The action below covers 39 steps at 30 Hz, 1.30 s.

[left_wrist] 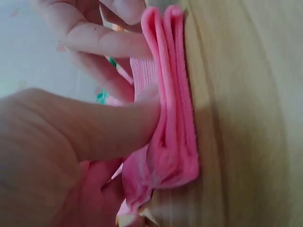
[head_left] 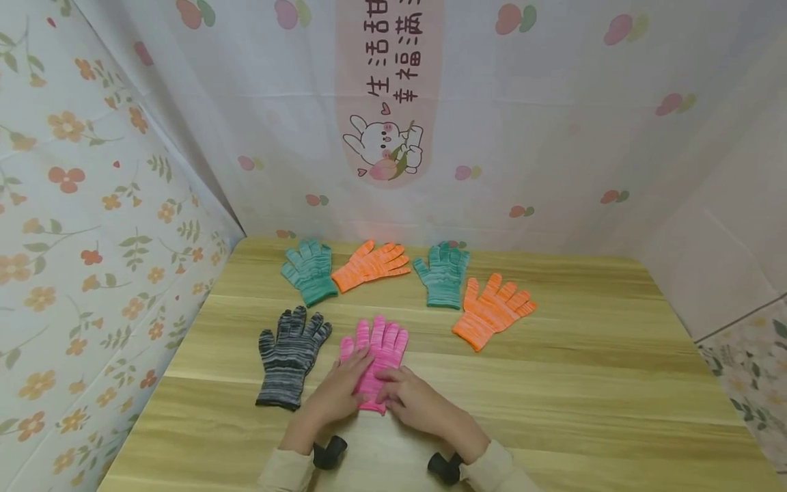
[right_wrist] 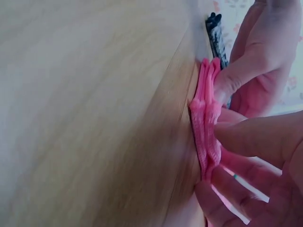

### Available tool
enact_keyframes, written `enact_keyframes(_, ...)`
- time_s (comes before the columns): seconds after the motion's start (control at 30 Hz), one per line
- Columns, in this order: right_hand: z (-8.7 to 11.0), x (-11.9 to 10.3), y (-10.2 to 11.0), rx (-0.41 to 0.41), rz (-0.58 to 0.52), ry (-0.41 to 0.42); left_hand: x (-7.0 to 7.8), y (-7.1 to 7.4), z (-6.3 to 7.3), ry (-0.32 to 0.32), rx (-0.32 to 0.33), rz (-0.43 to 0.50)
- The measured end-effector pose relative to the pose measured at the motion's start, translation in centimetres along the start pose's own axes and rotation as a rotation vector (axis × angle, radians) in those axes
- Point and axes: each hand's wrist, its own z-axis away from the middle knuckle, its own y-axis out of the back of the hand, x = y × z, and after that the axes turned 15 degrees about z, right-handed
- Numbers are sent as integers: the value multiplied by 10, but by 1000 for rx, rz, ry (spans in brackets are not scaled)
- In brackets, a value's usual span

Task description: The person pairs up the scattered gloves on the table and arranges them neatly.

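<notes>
Two pink knitted gloves (head_left: 380,362) lie flat, one on top of the other, with the finger ends pointing away from me. Their folded double cuffs (left_wrist: 173,94) show end-on in the left wrist view. My left hand (head_left: 337,391) rests on the left part of the stack, its thumb pressing the top cuff. On the right side my right hand (head_left: 421,402) touches the cuff, fingers slightly bent; in the right wrist view its thumb (right_wrist: 236,135) lies on top and a fingertip is by the cuff's side edge.
A black-and-grey glove (head_left: 289,362) lies left of the pink ones. Farther back are a teal glove (head_left: 310,270), an orange glove (head_left: 371,265), another teal glove (head_left: 444,277) and another orange glove (head_left: 494,311). They lie on a wooden table (head_left: 584,403) with printed cloth behind.
</notes>
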Motion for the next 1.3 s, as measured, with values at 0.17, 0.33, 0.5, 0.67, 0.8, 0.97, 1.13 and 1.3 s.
enact_keyframes(0.17,2,-3,-2,20,15,-11,6,-8,6,-57,88,-64)
enact_keyframes(0.33,5,-4,-3,31,19,-19,18,-18,16,-69,151,-153)
enact_keyframes(0.5,9,1,-2,-8,-79,-16,24,-25,20,-54,181,-192)
enact_keyframes(0.67,14,13,4,-13,-301,-22,23,-29,19,-60,197,-187)
enact_keyframes(0.8,21,28,13,62,-327,-111,22,-30,20,-64,203,-172)
enact_keyframes(0.97,30,57,29,222,-216,-351,22,-31,20,-66,226,-138)
enact_keyframes(1.13,40,85,44,206,-33,-551,23,-31,20,-38,215,-121)
enact_keyframes(1.3,49,92,44,60,52,-589,23,-29,18,-24,187,-100)
